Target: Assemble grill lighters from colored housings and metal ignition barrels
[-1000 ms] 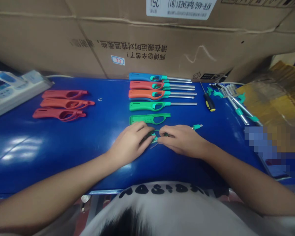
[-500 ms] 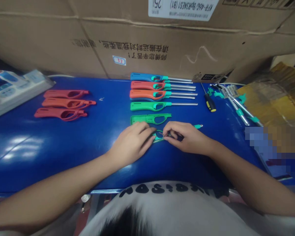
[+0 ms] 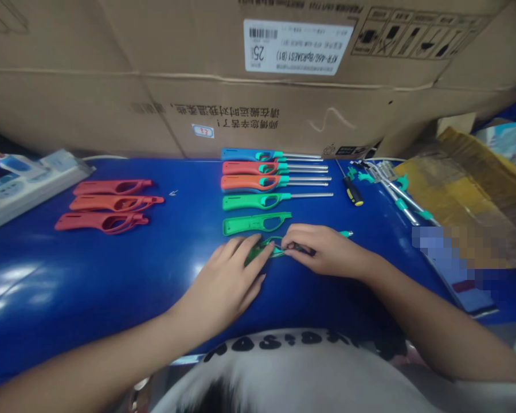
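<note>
My left hand (image 3: pixel 234 275) grips a green lighter part (image 3: pixel 254 251) lying on the blue table, its fingers bent over it. My right hand (image 3: pixel 316 248) is closed beside it, pinching something small and dark whose shape is mostly hidden. The fingertips of both hands nearly meet at the lighter part's trigger opening. A teal tip (image 3: pixel 346 234) shows beyond my right hand. Just above the hands lies an open green half shell (image 3: pixel 257 223), then a green lighter (image 3: pixel 255 201) with a metal tube.
Orange, red and blue lighters stand in a row near a cardboard box (image 3: pixel 124 51). Red and orange shells (image 3: pixel 101 221) lie left, by a power strip (image 3: pixel 26 186). On the right are a screwdriver (image 3: pixel 353 192), metal tubes (image 3: pixel 402 205) and a yellow-brown package (image 3: pixel 451 172).
The view has tilted up, showing more of the box. My left hand has shifted slightly left and its fingers have spread a little, exposing more of the green part.
</note>
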Tool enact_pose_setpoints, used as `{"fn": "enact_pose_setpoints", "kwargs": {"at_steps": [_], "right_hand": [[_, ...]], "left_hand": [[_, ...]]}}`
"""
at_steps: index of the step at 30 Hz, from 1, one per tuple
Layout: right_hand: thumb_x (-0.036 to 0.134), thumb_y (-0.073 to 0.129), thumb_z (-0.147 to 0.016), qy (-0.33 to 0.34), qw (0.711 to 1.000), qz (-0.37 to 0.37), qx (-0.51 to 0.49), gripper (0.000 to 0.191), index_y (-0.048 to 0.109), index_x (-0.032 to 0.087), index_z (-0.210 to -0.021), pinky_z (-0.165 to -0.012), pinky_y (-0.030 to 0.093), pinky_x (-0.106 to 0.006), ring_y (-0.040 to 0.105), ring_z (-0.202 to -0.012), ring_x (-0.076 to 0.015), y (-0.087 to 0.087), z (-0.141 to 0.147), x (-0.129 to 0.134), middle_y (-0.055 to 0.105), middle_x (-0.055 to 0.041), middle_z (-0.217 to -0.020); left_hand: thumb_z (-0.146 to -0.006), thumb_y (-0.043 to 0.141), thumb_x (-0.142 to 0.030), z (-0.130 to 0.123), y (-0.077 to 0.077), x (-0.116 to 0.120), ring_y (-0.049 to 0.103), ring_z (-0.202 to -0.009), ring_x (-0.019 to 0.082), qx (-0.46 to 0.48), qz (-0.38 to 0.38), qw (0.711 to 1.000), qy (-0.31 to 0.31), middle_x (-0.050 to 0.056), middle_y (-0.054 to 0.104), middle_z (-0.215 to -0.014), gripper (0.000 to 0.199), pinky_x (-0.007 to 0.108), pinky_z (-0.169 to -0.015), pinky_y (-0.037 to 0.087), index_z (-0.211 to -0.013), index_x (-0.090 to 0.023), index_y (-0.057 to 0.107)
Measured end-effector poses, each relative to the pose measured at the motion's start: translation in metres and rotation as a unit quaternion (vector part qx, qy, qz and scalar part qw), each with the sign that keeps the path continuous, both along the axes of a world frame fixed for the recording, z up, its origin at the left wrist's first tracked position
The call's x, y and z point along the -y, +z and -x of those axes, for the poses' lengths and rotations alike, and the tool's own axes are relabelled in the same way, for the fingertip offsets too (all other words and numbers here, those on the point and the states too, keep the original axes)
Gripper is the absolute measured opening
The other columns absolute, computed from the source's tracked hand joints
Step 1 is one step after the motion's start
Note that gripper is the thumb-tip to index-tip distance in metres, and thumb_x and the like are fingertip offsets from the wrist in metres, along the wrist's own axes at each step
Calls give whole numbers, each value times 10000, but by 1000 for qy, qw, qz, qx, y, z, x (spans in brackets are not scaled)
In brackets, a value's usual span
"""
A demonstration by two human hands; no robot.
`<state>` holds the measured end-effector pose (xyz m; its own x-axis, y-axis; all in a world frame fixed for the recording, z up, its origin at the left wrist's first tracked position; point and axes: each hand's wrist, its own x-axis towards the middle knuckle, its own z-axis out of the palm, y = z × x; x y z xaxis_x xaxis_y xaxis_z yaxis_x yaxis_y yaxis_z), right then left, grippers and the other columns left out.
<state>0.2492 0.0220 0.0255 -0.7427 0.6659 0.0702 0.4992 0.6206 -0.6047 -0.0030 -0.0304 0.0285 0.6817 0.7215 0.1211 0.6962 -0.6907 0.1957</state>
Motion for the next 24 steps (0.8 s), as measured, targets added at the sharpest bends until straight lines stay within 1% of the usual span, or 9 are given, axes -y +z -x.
{"fn": "enact_pose_setpoints", "kwargs": {"at_steps": [4, 7, 10, 13, 16, 20, 22, 24], "right_hand": [[205, 533, -997, -2, 1000, -13, 14, 103, 633, 202, -1022, -754, 465, -267, 617, -867, -155, 5, -6, -1, 660, -44, -992], [195, 524, -996, 3, 999, -26, 31, 101, 624, 205, -1014, -753, 458, -264, 613, -866, -152, 9, -7, 0, 657, -37, -985], [201, 551, -978, 18, 997, -45, 60, 86, 630, 213, -1009, -756, 457, -269, 617, -881, -154, 12, -8, 1, 652, -35, -1022], [264, 610, -953, 33, 994, -56, 91, 90, 653, 225, -1021, -767, 469, -288, 628, -901, -166, 15, -8, 3, 644, -34, -1089], [328, 624, -951, 31, 995, -54, 82, 152, 675, 233, -1059, -774, 485, -291, 640, -906, -164, 17, -10, 4, 638, -38, -1139], [318, 619, -957, -8, 999, -47, 14, 240, 662, 225, -1173, -817, 502, -279, 650, -969, -164, 19, -15, 0, 648, -56, -1148], [300, 600, -969, -48, 996, -69, -25, 211, 670, 220, -1150, -821, 503, -276, 651, -958, -162, 19, -20, -6, 667, -56, -1090], [284, 576, -977, -111, 986, -114, -49, 177, 685, 218, -1099, -786, 501, -277, 648, -884, -156, 17, -28, -14, 684, -52, -1035]], "left_hand": [[-989, 509, -235, 4, -8, -4, 490, -1291, 376, -5, 2, 1000, -8, 199, 502, -1467, 533, 575, -1023, 498, -1518, -214, 448], [-960, 493, -128, 6, -17, -8, 478, -1297, 369, -2, -7, 1000, -18, 193, 495, -1478, 594, 562, -1024, 494, -1540, -233, 420], [-899, 472, -14, 8, -24, -12, 472, -1300, 354, 0, -12, 1000, -24, 178, 476, -1501, 705, 542, -1021, 492, -1555, -257, 392], [-852, 462, 39, 9, -28, -16, 465, -1304, 351, 5, -5, 1000, -28, 167, 465, -1512, 775, 539, -1023, 488, -1561, -261, 381], [-855, 454, 46, 11, -30, -17, 449, -1322, 348, 17, 7, 999, -28, 161, 456, -1519, 770, 542, -1028, 485, -1556, -264, 388], [-906, 455, 3, 14, -28, -17, 425, -1354, 334, 49, 25, 998, -36, 140, 445, -1524, 716, 545, -1055, 470, -1552, -299, 391], [-938, 446, -27, 14, -26, -17, 433, -1349, 320, 72, 33, 996, -42, 127, 458, -1511, 665, 535, -1064, 470, -1539, -308, 410], [-965, 431, -53, 15, -24, -17, 441, -1339, 307, 92, 42, 994, -49, 118, 471, -1496, 616, 524, -1072, 471, -1526, -306, 429]]}}
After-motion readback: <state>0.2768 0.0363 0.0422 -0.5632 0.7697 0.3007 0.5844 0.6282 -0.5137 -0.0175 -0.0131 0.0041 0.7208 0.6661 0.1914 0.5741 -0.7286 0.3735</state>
